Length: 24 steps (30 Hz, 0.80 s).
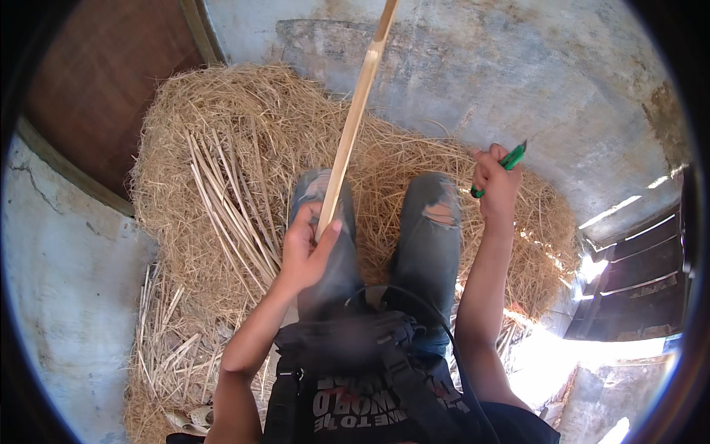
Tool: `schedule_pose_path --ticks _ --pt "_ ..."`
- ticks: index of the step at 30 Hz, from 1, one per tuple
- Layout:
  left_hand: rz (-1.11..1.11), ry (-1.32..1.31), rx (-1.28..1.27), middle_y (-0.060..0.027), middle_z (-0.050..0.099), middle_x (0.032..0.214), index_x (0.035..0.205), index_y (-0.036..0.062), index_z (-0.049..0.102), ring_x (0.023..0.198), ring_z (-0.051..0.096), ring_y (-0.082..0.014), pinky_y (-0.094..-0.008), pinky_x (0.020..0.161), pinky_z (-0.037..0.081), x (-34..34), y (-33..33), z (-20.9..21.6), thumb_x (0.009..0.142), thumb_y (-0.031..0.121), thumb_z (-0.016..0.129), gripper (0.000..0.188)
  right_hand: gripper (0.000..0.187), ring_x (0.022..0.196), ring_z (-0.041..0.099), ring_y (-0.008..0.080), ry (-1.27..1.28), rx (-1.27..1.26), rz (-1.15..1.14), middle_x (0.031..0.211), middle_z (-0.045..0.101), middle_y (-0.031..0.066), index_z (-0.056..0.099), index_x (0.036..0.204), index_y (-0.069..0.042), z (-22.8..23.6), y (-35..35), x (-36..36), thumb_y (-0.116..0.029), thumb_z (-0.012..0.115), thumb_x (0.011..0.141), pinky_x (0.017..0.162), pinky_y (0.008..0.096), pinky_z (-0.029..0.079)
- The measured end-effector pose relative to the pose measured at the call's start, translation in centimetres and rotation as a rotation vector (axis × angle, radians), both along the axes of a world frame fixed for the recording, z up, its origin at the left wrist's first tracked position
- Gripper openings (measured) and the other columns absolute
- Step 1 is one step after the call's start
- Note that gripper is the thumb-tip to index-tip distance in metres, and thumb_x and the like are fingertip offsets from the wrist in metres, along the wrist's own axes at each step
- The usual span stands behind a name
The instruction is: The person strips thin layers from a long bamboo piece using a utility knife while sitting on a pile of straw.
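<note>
My left hand (305, 248) is closed around the lower end of a long, pale bamboo strip (350, 133), just above my left knee. The strip slants up and slightly right, with a node partway along, and its far end runs out of the top of the view. Off to the right, beyond my right knee, my right hand (494, 181) grips a green utility knife (512, 157). Its dark blade points up and to the right, apart from the strip.
Dry straw (244, 103) is heaped around my legs. A bundle of thin split sticks (235, 207) lies on it at left, with more short pieces (166, 325) nearer me. A grey wall (503, 81) stands ahead, a brown door panel (103, 89) at far left, and dark wooden slats (640, 274) at right.
</note>
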<state>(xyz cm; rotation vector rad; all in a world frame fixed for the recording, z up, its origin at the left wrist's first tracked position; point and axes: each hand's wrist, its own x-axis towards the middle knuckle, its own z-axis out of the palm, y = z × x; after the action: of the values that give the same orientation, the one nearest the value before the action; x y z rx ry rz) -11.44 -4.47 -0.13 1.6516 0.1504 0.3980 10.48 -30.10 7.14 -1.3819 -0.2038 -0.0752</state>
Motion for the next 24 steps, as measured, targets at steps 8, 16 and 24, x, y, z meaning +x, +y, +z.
schedule_pose_path --ticks 8,16,24 --pt "-0.047 -0.050 -0.049 0.0042 0.050 0.056 0.123 0.0019 0.047 0.042 0.044 -0.0036 -0.0216 0.039 0.033 1.6 -2.5 3.3 0.107 0.023 0.059 0.030 0.039 0.054 0.038 0.0106 -0.262 -0.560 0.155 0.055 0.040 -0.0012 0.042 0.063 -0.009 3.7 2.9 -5.0 -0.012 0.075 0.083 0.052 0.0334 0.032" --pt "-0.071 0.010 -0.107 0.0036 0.051 0.057 0.125 0.0027 0.046 0.042 0.045 -0.0046 -0.0220 0.039 0.035 3.7 -2.5 3.9 0.107 0.025 0.059 0.031 0.012 0.069 0.064 0.0408 -0.570 -1.049 0.191 0.071 0.066 0.0179 0.066 0.077 -0.004 1.8 7.2 -4.6 -0.016 0.071 0.076 0.066 0.0491 0.053" --pt "-0.040 -0.050 -0.146 0.0044 0.053 0.061 0.123 0.0015 0.047 0.046 0.044 -0.0027 -0.0222 0.042 0.032 6.1 -1.5 2.7 0.105 0.019 0.062 0.029 0.013 0.078 0.068 0.0403 -0.640 -1.249 0.363 0.073 0.067 0.0175 0.067 0.080 -0.006 0.3 10.4 -2.7 -0.014 0.071 0.071 0.071 0.0508 0.056"
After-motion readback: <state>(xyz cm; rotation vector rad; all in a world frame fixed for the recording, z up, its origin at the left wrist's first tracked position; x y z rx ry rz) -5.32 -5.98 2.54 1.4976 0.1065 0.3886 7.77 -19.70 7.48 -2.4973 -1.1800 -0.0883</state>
